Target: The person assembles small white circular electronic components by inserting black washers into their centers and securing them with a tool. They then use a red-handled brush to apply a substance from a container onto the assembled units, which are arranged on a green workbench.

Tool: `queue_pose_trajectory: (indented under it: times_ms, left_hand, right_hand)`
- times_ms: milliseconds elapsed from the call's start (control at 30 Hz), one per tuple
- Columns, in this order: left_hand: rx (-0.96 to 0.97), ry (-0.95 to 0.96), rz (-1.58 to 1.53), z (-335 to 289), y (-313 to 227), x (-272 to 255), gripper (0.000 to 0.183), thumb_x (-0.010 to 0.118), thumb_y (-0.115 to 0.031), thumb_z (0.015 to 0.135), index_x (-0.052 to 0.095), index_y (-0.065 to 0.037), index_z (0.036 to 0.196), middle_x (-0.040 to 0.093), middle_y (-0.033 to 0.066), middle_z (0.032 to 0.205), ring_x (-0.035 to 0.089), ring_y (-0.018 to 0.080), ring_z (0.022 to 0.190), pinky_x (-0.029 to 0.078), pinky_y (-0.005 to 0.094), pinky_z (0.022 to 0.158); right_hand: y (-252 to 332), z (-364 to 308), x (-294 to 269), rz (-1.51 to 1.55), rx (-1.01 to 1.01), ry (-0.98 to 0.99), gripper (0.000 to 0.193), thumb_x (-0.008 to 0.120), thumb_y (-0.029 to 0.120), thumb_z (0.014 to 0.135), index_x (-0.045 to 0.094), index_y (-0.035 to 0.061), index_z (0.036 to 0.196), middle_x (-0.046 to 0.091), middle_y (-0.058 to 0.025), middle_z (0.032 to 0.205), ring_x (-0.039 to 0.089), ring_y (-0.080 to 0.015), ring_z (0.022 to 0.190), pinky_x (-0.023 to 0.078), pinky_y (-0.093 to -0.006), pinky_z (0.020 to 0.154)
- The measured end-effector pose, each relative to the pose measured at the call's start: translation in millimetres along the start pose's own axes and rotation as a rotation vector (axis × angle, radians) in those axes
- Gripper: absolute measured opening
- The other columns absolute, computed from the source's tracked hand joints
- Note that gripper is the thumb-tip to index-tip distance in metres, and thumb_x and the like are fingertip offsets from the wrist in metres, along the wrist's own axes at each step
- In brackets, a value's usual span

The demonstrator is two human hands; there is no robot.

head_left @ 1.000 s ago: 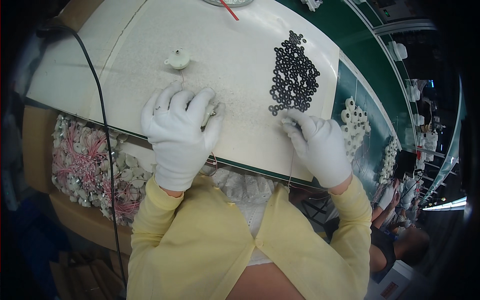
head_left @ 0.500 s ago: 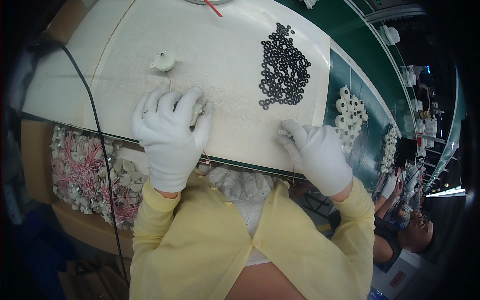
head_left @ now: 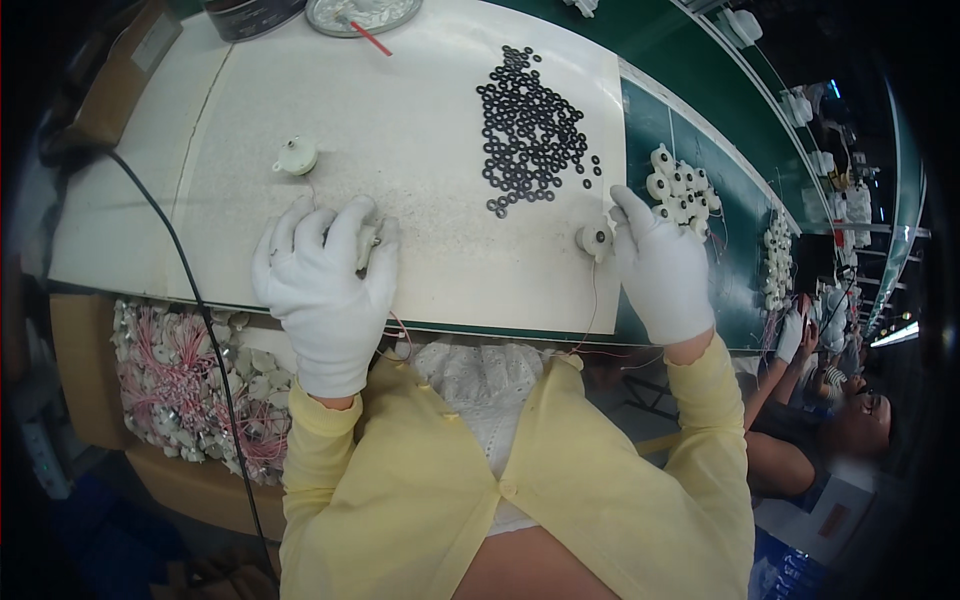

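My left hand [head_left: 325, 290], in a white glove, rests on the worktable with its fingers curled round a small white motor [head_left: 366, 247], mostly hidden under them. My right hand [head_left: 664, 275], also gloved, is at the table's right edge with thumb and forefinger apart. Just left of its thumb sits another small motor [head_left: 594, 240] with a black ring on top and a thin wire trailing to the near edge. Ahead of the left hand lies a third pale motor [head_left: 297, 157]. Many black rings [head_left: 530, 135] spread flat beyond the right hand.
A carton [head_left: 170, 440] of motors with pink wires stands below the left edge. A black cable [head_left: 190, 245] crosses the left side. Ringed motors [head_left: 682, 190] cluster on the green surface at right. A round dish [head_left: 335, 22] holds a red stick [head_left: 372, 38]. Another person [head_left: 800, 440] sits far right.
My right hand has released the motor and shifted up and right, leaving it on the table with its black ring showing. The left hand keeps its grip. The view has shifted slightly.
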State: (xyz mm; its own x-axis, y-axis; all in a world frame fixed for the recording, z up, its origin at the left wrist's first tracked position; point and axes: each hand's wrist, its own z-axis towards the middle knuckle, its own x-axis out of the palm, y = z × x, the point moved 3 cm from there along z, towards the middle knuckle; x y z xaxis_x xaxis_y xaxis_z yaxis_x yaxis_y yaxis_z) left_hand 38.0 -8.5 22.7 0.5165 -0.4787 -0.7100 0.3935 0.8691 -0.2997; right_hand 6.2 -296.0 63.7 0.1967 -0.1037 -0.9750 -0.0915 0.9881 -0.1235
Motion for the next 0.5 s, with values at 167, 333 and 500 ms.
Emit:
queue_pose_trajectory:
  times_ms: [167,333,500]
  left_hand:
    - [-0.002,0.005,0.027,0.8,-2.4,0.7,0.022,0.079,-0.02,0.074,0.07,-0.014,0.093,0.062,0.0042,0.086,0.062,0.0309,0.101,0.047,0.0449,0.089]
    - [0.018,0.038,0.084,-2.4,-1.1,3.4,0.026,0.079,-0.022,0.074,0.07,-0.014,0.097,0.062,0.0059,0.093,0.061,0.0313,0.102,0.047,0.0454,0.089]
    - [0.04,0.067,0.12,-4.7,-0.5,5.3,0.025,0.077,-0.019,0.078,0.07,-0.013,0.101,0.063,0.0069,0.097,0.062,0.0318,0.103,0.047,0.0453,0.089]
  right_hand:
    - [20.9,4.5,-14.0,0.036,-0.042,0.076,0.033,0.07,0.034,0.084,0.063,0.0116,0.107,0.061,-0.0069,0.068,0.061,-0.0263,0.056,0.046,-0.0382,0.05]
    - [20.6,-3.2,-11.6,0.072,-0.11,0.059,0.037,0.073,0.041,0.08,0.062,0.0109,0.099,0.058,-0.005,0.064,0.06,-0.0247,0.057,0.043,-0.0375,0.049]
    - [-11.9,-21.8,-59.5,0.352,0.079,0.029,0.03,0.077,0.033,0.077,0.066,0.0095,0.091,0.06,-0.0067,0.062,0.063,-0.0256,0.058,0.047,-0.0361,0.053]
